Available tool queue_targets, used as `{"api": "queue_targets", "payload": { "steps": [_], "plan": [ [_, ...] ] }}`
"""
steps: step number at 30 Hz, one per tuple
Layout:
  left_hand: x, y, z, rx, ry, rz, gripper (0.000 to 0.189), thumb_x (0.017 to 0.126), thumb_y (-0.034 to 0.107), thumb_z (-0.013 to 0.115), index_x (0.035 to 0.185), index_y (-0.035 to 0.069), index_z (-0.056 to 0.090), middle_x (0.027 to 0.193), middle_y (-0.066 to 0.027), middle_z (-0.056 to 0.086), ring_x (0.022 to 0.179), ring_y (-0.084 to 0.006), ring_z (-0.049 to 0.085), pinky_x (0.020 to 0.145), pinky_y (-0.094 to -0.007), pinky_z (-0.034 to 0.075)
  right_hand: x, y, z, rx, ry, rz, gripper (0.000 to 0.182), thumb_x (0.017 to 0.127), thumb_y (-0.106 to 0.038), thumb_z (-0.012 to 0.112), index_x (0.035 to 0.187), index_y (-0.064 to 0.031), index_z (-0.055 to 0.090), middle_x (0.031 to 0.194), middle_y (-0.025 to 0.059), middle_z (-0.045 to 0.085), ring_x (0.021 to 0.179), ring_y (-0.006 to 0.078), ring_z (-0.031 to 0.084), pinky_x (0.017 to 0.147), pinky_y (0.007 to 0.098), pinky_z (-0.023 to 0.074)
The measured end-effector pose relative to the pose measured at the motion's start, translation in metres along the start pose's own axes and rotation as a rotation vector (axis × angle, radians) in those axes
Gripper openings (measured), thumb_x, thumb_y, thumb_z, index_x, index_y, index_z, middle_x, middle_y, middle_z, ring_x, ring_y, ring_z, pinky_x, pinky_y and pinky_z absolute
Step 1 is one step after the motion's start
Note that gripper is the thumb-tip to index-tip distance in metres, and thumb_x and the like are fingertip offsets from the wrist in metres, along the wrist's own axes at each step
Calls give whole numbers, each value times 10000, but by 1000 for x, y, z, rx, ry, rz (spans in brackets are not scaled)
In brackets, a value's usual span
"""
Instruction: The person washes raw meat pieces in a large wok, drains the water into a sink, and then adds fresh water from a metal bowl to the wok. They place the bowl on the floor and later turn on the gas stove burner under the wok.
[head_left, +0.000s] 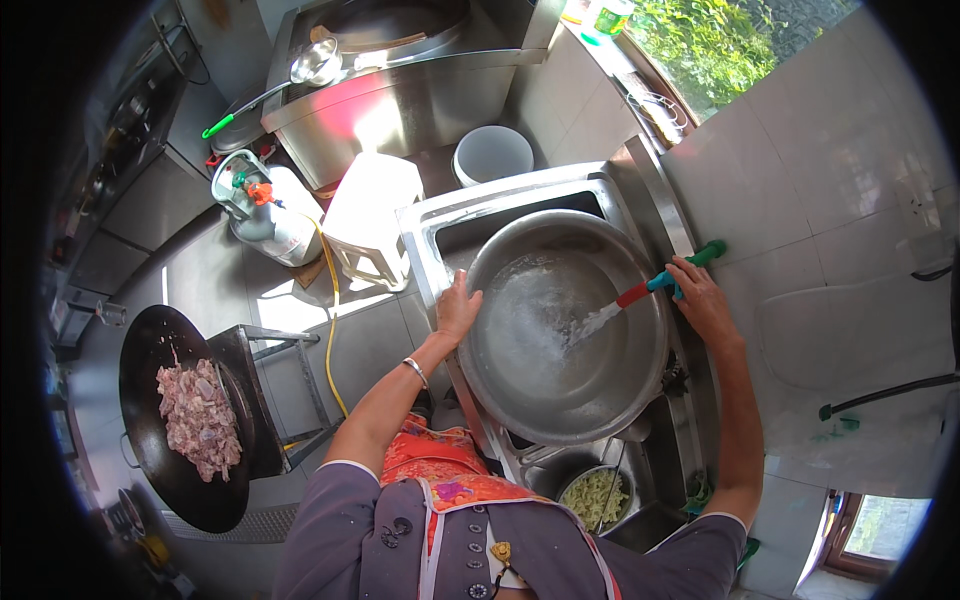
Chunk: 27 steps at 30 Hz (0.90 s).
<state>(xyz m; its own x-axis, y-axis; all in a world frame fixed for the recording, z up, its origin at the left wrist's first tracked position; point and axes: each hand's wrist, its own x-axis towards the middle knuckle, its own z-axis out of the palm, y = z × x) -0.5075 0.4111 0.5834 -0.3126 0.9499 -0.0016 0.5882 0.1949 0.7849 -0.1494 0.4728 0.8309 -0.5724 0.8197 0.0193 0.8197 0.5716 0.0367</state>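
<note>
A wide metal basin (566, 326) rests across the stainless steel sink (442, 217) and has water in it. My left hand (456, 306) is at the basin's left rim, thumb and fingers apart; its underside is hidden. At the right, my right hand (697, 292) is closed around the blue lever part of a tap (664, 280) with a green end and a red spout. Water runs from the spout into the basin. Below the basin, a round metal bowl (596, 499) of chopped pale green vegetable sits in the other sink bowl.
A black wok (142, 420) with raw meat pieces (199, 420) stands on a metal stand at the left. A gas cylinder (277, 214) with a yellow hose (330, 315), a white stool (375, 202) and a white bucket (493, 154) stand beyond. A green-handled ladle (247, 109) lies at the stove's edge.
</note>
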Motion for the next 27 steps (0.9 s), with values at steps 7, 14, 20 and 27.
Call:
{"api": "queue_targets", "payload": {
  "steps": [7,14,20,27],
  "plan": [
    [0,-3,2,-3,12,14,497,748,237,622,1128,-24,438,769,-263,601,742,-417,597,662,-467,480,0,-1,2,2,15,8,494,711,-11,630,1183,-76,502,1278,61,472,1134,269,479,907,364,440],
    [0,-2,2,-4,10,0,499,748,247,619,1130,-17,437,773,-264,601,746,-417,597,668,-469,481,1,2,5,-2,33,0,488,706,0,624,1174,-77,511,1270,55,478,1126,274,481,903,365,442],
    [-1,1,0,-8,-7,-12,504,751,250,617,1132,-24,434,756,-265,599,734,-420,595,656,-471,479,0,2,7,-2,27,16,488,706,0,623,1174,-79,512,1267,55,480,1121,273,486,896,366,446],
    [0,0,-1,-10,0,9,508,752,251,618,1135,-26,433,749,-271,596,724,-421,596,648,-468,480,0,3,8,-2,26,11,492,701,-8,631,1171,-82,509,1265,57,482,1101,275,503,882,367,456]
  ]
}}
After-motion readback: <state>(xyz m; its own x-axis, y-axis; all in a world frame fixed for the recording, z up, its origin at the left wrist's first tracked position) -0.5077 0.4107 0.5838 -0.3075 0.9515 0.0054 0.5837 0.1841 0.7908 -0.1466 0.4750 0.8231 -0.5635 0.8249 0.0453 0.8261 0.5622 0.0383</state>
